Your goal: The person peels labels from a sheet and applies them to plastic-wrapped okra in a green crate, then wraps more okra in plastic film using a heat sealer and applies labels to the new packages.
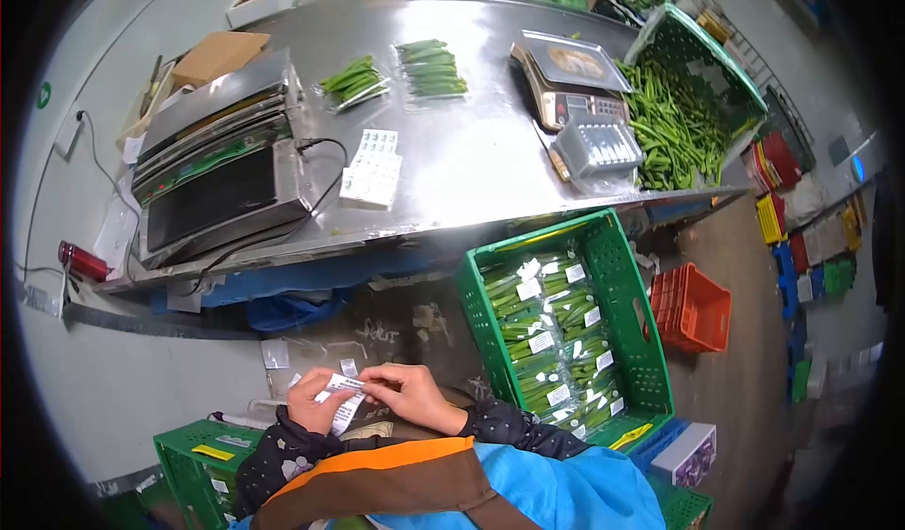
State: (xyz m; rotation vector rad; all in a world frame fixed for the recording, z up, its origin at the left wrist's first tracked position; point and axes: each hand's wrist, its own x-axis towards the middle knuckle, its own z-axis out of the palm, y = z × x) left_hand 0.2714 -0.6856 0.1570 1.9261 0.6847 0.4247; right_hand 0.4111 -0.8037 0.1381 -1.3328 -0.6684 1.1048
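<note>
Low in front of my body, my left hand (315, 404) pinches a strip of white printed labels (345, 409). My right hand (415, 398) has its thumb and fingers closed on the strip's upper right edge. To the right of my hands, a green crate (657, 365) holds rows of clear packs of green pods (550, 342), many bearing white labels. Sheets of small labels (371, 174) lie on the steel table (452, 167) ahead. Farther back on it are two clear packs of long green pods (354, 81), which look like okra, without visible white labels.
A sealing machine (215, 177) with a black cable stands at the table's left. At the right are a weighing scale (566, 97), a stack of clear trays (600, 146) and a tilted crate of loose green pods (674, 125). Orange crates (696, 309) stand on the floor.
</note>
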